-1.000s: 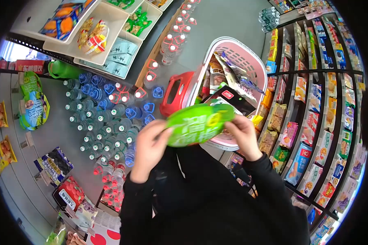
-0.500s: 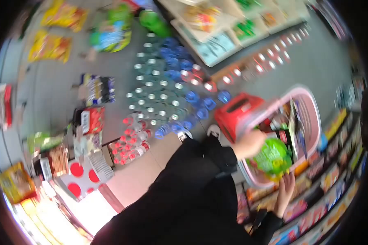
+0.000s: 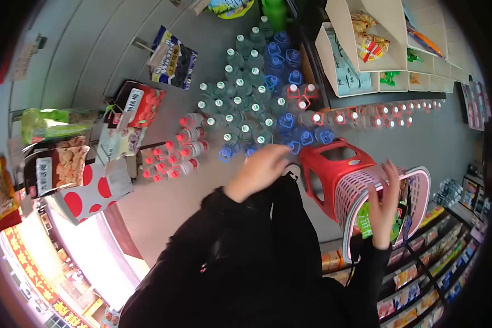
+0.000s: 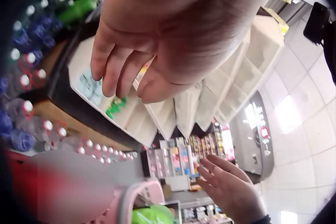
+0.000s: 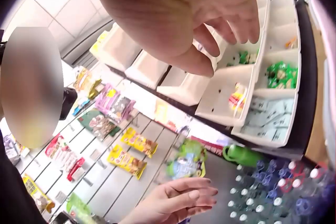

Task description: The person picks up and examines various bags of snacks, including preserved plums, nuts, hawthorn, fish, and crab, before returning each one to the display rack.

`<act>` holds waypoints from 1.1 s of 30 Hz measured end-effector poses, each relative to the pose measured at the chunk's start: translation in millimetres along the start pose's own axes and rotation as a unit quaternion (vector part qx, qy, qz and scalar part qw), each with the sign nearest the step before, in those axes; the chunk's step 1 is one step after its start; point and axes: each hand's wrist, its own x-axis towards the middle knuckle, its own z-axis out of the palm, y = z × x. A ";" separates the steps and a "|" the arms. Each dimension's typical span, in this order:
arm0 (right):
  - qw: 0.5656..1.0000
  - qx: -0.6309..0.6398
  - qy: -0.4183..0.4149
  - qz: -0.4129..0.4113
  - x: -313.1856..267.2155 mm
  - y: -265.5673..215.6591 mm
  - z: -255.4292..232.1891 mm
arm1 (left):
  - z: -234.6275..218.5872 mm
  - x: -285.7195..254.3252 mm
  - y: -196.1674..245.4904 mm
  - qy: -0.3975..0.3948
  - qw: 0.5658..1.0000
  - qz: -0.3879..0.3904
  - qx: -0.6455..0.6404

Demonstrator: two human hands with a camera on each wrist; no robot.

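Note:
My left hand [image 3: 259,172] hangs in the air over the floor, left of the red plastic stool [image 3: 311,183], holding nothing. Its fingers are relaxed and bent a little in the left wrist view. Raised at the near side of the pink shopping basket [image 3: 351,194], my right hand [image 3: 385,205] has its fingers spread and empty. Inside the basket lies a green snack bag [image 3: 363,220] among other packets, partly hidden by the basket wall and that hand.
Many bottles with white caps [image 3: 238,101] and red-capped bottles [image 3: 172,158] crowd the floor. Cream bins [image 3: 361,82] of snacks stand at the back right. Packets hang on the left wall [image 3: 82,65]; snack shelves [image 3: 415,284] run along the lower right.
The green bag, held between both hands a second ago, now lies in the basket. Both hands have let go and come away from it. The head view has swung to the left.

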 end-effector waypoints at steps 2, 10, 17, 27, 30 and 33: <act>0.998 -0.014 -0.043 -0.035 25.0 -13.8 31.5 | -35.2 -9.3 -26.8 0.002 0.997 -0.075 -0.022; 0.979 0.012 -0.092 -0.180 159.6 -36.1 153.9 | -121.2 37.3 -115.9 0.088 0.993 -0.079 -0.005; 0.981 0.117 -0.135 -0.072 297.0 -32.7 239.4 | -154.7 156.9 -144.9 0.144 0.974 -0.060 -0.162; 0.985 0.114 -0.062 -0.114 432.5 -56.3 286.5 | -164.8 251.0 -124.6 0.214 0.878 -0.197 -0.380; 0.984 0.078 -0.159 -0.014 444.8 -87.2 285.1 | -169.8 269.4 -133.1 0.252 0.895 -0.175 -0.323; 0.971 0.220 -0.073 -0.065 445.6 -108.0 292.9 | -176.8 279.5 -132.8 0.235 0.887 -0.175 -0.357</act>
